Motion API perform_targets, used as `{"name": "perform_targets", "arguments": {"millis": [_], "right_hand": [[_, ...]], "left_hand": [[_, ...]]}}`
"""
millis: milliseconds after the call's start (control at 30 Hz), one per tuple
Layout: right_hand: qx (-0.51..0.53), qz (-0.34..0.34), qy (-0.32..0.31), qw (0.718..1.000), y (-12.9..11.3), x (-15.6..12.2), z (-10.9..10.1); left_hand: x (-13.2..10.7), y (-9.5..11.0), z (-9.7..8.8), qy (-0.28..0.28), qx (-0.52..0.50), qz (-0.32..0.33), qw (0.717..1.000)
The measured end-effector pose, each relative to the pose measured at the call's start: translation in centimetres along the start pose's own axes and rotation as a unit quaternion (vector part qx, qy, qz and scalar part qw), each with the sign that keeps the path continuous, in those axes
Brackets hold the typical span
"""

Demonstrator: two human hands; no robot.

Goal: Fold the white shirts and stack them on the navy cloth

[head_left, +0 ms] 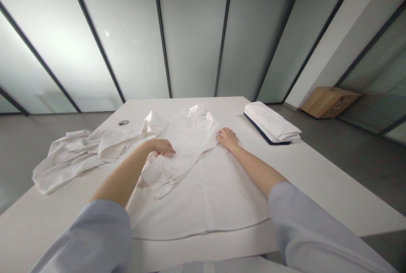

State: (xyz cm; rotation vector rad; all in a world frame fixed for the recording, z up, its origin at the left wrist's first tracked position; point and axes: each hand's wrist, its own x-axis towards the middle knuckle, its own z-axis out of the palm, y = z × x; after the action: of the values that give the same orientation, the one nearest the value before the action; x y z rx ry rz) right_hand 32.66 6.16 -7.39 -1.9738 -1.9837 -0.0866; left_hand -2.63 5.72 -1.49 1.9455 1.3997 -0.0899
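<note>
A white long-sleeved shirt point(222, 197) lies spread on the table, its hem toward me and its collar point(197, 110) at the far end. One sleeve point(165, 176) crosses the front diagonally, its cuff low on the left. My left hand point(162, 147) is on the cloth at the left side of this sleeve, its fingers curved down and closed on the fabric; the fingertips are partly hidden. At the shirt's right edge, close to the shoulder fold, my right hand point(227, 138) has its fingers curled onto the cloth.
Another crumpled white garment point(76, 159) lies at the table's left edge. Folded white clothes point(271, 123) rest on a dark flat piece point(258, 128) at the right. A round cable grommet point(123, 123) sits in the white table point(330, 197). A wooden cabinet point(328, 102) stands on the floor beyond.
</note>
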Motion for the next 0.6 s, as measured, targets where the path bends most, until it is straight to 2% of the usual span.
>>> {"name": "perform_targets", "arguments": {"millis": [67,167,267,333,467,600], "right_hand": [[-0.009,-0.002,-0.024,1.0,0.1,0.3,0.0],[-0.019,0.023,-0.038,0.999,0.3,1.1,-0.2],[-0.027,0.062,-0.04,0.997,0.3,2.7,-0.4],[-0.037,0.077,-0.05,0.995,0.4,3.8,-0.4],[-0.06,0.064,-0.061,0.994,0.9,5.4,-0.1],[-0.059,0.037,-0.059,0.996,1.2,5.4,0.2]], "left_hand": [[0.7,0.5,0.2,0.018,-0.003,-0.001,1.0],[1.9,1.1,1.4,0.11,0.02,0.043,0.993],[2.8,1.1,3.1,0.202,0.104,0.099,0.969],[3.3,0.9,4.0,0.237,0.167,0.09,0.953],[3.9,0.0,4.8,0.214,0.223,0.033,0.951],[4.0,-0.6,5.3,0.208,0.248,0.027,0.946]]}}
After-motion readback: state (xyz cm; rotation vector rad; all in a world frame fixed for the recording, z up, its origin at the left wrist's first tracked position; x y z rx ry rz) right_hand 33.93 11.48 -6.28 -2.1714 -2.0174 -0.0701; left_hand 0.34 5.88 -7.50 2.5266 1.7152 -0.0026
